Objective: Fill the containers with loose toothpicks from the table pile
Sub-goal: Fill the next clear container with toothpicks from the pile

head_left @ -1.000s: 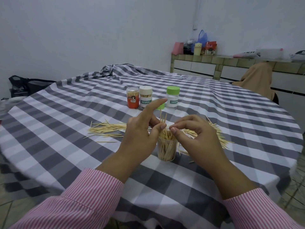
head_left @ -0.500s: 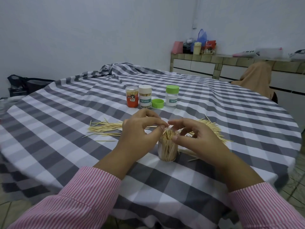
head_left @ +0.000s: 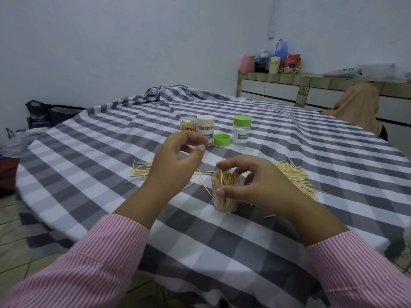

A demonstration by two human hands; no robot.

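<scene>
Right hand curls round the clear plastic toothpick cup near the table's front edge; left hand hovers loosely curled, empty; the loose toothpick pile lies just right, sticks slanting toward the right edge

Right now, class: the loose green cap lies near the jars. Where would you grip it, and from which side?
Take the green cap by its outer rim, coming straight down from above. It rests flat on the tablecloth, a low round shape, in the gap between the white-lidded jar and the green-lidded jar, so a sideways approach would probably bump them. The fingers should pinch its near and far edges.
</scene>
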